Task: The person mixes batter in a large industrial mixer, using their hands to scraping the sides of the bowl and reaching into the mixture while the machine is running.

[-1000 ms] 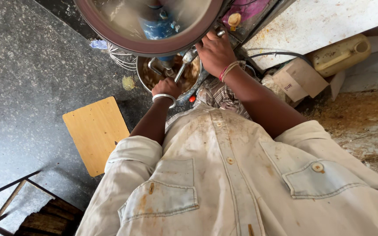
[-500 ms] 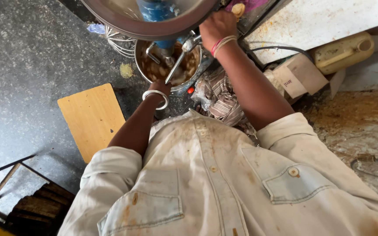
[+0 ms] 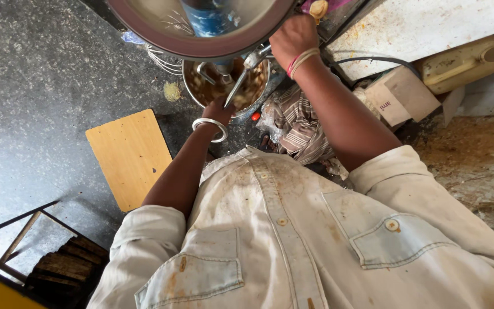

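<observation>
Since before, right hand (image 3: 293,41) has risen, fist closed on the long metal ladle (image 3: 241,80). Left hand (image 3: 219,110) touches the round steel bowl (image 3: 227,91) rim; its grip cannot be told.

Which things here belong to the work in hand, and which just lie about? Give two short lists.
In use:
steel bowl of brown bits, left hand at its rim
ladle, near the right hand
big round pan above the bowl

Lying about:
wooden board
striped cloth
cardboard box
yellow jerrycan
</observation>
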